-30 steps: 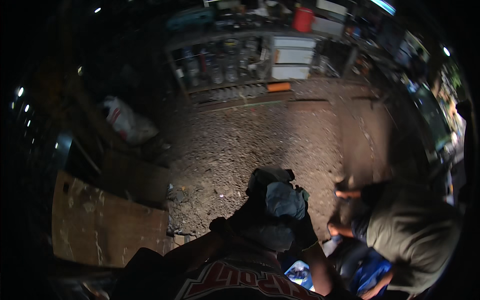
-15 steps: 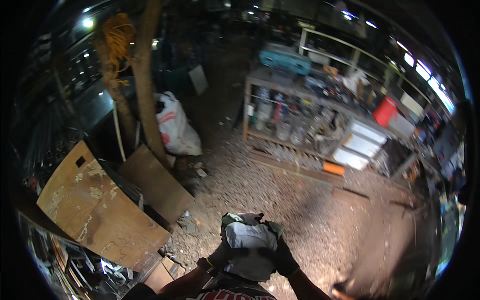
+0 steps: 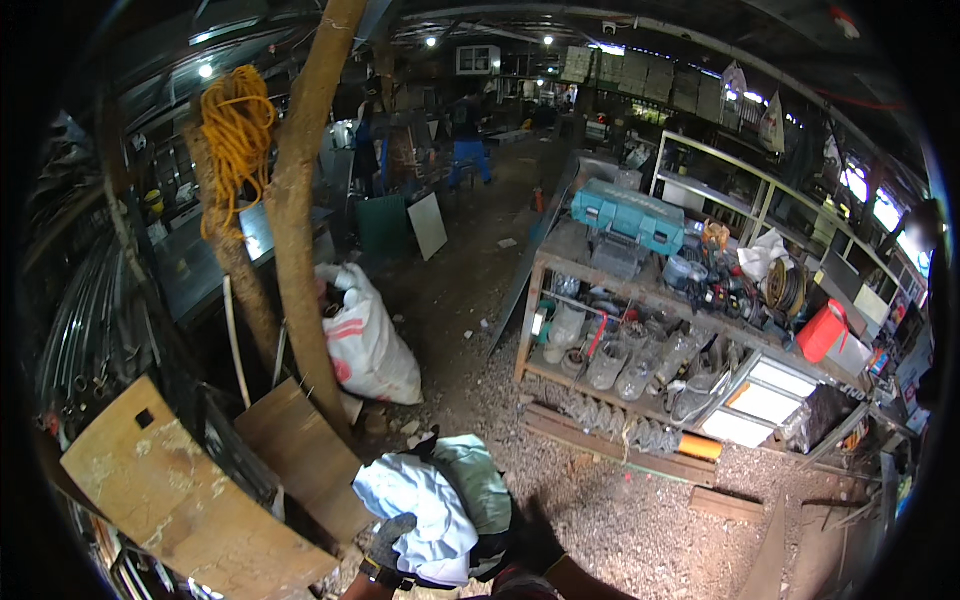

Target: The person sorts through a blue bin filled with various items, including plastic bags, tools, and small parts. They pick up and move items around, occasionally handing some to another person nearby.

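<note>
A bundle of fabric hangs in front of me at the bottom of the view: a pale blue-white cloth point(image 3: 425, 505), a light green cloth point(image 3: 478, 485) beside it and some black fabric. My left hand point(image 3: 390, 540), in a grey glove, grips the pale cloth at its left side, fingers bent over it. At the right edge of the bundle is my right hand point(image 3: 537, 540), in a dark glove. Its fingers are blurred and merge with the black fabric, so its hold is unclear. A band circles my left wrist.
A metal workbench point(image 3: 600, 260) at the right carries a teal toolbox point(image 3: 628, 215), tools and a red container point(image 3: 822, 330); jars fill its shelf. To the left are leaning brown boards point(image 3: 190, 500), a wooden post point(image 3: 295, 210) and a white sack point(image 3: 370, 345). People stand far back.
The view has tilted up, showing more of the workshop. The bundle has shifted left and opened out, with more green cloth visible. My hands have moved with it.
</note>
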Demonstrator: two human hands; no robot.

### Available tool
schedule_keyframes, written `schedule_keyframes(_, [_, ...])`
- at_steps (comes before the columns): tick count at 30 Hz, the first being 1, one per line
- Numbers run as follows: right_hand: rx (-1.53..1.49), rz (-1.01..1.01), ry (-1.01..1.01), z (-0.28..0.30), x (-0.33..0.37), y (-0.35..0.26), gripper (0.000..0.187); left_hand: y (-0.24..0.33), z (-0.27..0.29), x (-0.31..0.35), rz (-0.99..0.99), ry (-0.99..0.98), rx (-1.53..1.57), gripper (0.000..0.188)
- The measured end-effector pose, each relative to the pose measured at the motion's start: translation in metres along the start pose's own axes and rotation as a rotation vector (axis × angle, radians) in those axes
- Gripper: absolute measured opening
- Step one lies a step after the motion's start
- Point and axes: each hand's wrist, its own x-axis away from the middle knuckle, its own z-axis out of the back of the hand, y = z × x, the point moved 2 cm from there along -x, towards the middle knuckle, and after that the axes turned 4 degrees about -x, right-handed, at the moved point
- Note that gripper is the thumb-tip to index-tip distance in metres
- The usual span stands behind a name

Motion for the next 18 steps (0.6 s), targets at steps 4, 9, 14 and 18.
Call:
schedule_keyframes(4, [-0.149, -0.233, -0.367, -0.017, -0.093, -0.051, 0.084, 0.022, -0.011, -0.102, 0.014, 0.043, -0.291, 0.074])
schedule_keyframes(9, [0.356, 0.014, -0.636, -0.043, -0.207, -0.161, 0.073, 0.068, -0.021, -0.227, -0.187, 0.057, -0.503, 0.09])
schedule_keyframes(14, [0.31, -0.182, -0.352, -0.086, -0.289, -0.273, 0.077, 0.112, -0.037, -0.333, -0.218, 0.413, -0.74, 0.045])
schedule_keyframes(18, [0.673, -0.04, -0.396, -0.109, -0.37, -0.335, 0.083, 0.137, -0.001, -0.441, -0.332, 0.291, -0.804, 0.07])
